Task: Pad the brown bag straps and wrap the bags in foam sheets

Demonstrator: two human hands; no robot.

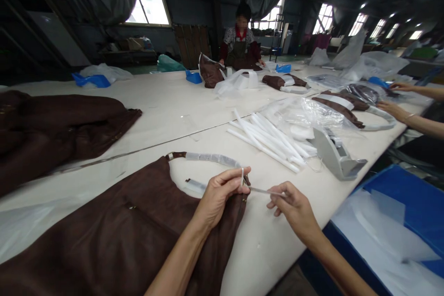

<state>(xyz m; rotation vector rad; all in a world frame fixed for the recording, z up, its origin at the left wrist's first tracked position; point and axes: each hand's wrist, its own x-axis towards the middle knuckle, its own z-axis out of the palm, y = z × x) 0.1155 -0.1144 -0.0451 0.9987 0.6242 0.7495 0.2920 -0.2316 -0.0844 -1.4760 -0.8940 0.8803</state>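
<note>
A dark brown bag (132, 222) lies on the pale table in front of me, its strap (213, 159) wrapped in whitish material and curving behind the opening. My left hand (222, 194) is closed at the strap's right end, pinching a thin white strip (242, 178) that stands up between thumb and fingers. Between my hands runs a narrow, taut strip (263, 191). Its right end is pinched by my right hand (291, 203), which is off the bag, over the bare table. Another wrapped strap piece (196, 186) lies inside the strap's loop.
White foam-like sticks (267, 141) and a grey tape dispenser (338, 155) lie beyond my right hand. More brown bags (62, 125) are at left. A person (241, 39) stands across the table (166, 120); another person's hands (395, 110) work at right, above a blue bin (409, 199).
</note>
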